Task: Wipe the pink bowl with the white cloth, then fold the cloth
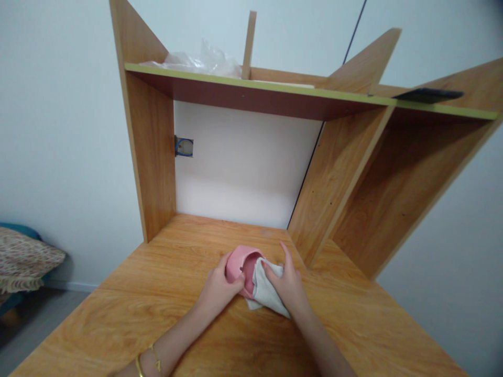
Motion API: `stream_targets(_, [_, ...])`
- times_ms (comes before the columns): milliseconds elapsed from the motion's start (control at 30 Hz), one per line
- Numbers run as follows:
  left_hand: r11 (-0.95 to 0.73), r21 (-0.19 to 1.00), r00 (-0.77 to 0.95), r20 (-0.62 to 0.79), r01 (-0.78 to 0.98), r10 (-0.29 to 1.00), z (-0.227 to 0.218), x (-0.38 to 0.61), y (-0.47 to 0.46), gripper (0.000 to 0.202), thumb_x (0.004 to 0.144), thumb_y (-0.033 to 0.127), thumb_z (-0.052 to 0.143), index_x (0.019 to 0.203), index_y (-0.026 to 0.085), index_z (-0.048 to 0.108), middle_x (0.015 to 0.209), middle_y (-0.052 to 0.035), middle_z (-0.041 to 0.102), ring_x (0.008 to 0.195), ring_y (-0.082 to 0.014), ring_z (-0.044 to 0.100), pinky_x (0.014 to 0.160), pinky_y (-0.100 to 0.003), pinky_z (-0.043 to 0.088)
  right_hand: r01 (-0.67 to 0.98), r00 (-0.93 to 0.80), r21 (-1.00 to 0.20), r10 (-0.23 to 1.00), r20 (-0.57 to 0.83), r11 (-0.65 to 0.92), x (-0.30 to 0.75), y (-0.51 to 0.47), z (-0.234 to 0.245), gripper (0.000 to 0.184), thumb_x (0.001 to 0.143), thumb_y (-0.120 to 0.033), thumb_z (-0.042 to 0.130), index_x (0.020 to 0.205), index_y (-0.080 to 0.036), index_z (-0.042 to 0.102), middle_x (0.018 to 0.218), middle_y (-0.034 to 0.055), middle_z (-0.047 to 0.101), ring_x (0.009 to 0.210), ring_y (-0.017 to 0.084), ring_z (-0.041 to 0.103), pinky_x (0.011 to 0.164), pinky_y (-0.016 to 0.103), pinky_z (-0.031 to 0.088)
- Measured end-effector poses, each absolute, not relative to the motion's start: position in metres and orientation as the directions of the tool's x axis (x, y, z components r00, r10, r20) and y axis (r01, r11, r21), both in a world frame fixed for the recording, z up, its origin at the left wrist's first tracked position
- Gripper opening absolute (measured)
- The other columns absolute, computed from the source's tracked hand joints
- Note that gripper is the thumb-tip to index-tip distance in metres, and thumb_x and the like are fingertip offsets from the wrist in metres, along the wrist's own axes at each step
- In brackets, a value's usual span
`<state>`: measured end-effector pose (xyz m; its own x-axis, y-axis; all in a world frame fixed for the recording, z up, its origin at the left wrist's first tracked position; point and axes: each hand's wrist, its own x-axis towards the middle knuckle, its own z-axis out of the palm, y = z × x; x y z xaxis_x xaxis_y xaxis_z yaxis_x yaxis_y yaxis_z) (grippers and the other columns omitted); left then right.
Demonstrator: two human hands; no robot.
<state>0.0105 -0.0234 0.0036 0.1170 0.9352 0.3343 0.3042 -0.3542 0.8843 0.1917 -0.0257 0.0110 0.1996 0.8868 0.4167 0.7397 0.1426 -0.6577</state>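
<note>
A pink hollow container (236,257), perhaps a bowl or pot, is tilted on the wooden desk with its opening toward the right. My left hand (222,283) grips its left side, thumb at the rim and fingers around the outside. A pale grey cloth (271,289) is pinched in my right hand (288,285), with its thumb pressing the fabric at the container's opening and the index finger stretched out. Part of the cloth hangs below the container and touches the desk. The fingers behind the cloth are hidden.
Wooden panels and a shelf (236,86) rise behind the desk (157,314). Clear plastic wrapping (204,62) and a dark flat object (428,95) lie on the shelf. An open socket box (184,147) is in the back wall. A patterned fringed cover (27,256) shows at far left.
</note>
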Motion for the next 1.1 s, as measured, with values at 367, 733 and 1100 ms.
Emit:
stream_targets(367, [0.053, 0.953, -0.039, -0.068, -0.299, 0.997, -0.015, 0.002, 0.004, 0.042, 0.067, 0.056, 0.048, 0.077, 0.015, 0.047, 0.034, 0.0097, 0.041, 0.026, -0.0066, 0.038, 0.029, -0.014, 0.023, 0.73, 0.086, -0.664, 0.943, 0.323, 0.161, 0.19, -0.02, -0.003, 0.057, 0.074, -0.051, 0.048, 0.12, -0.018, 0.046, 0.074, 0.0033, 0.062, 0.069, 0.02, 0.058, 0.06, 0.027, 0.041])
stream_targets(733, [0.025, 0.931, -0.054, -0.048, -0.365, 0.997, -0.01, 0.002, 0.001, 0.035, 0.065, 0.052, 0.052, 0.071, 0.018, 0.045, 0.035, 0.0108, 0.039, 0.026, -0.005, 0.033, 0.03, -0.014, 0.021, 0.821, 0.164, -0.57, 0.952, 0.26, 0.014, 0.214, -0.011, -0.007, 0.031, 0.082, -0.029, 0.033, 0.074, -0.015, 0.06, 0.079, 0.0123, 0.063, 0.078, 0.022, 0.058, 0.07, 0.03, 0.038])
stream_targets(1100, [-0.137, 0.965, -0.029, 0.134, -0.223, 0.991, -0.006, 0.007, -0.006, 0.047, 0.068, 0.055, 0.053, 0.094, 0.019, 0.038, 0.035, 0.0124, 0.042, 0.025, -0.0063, 0.036, 0.029, -0.013, 0.026, 0.508, 0.086, -0.805, 0.913, 0.4, 0.305, 0.179, -0.02, 0.001, 0.038, 0.078, -0.044, 0.044, 0.101, -0.016, 0.057, 0.075, 0.0041, 0.062, 0.071, 0.018, 0.056, 0.067, 0.029, 0.043])
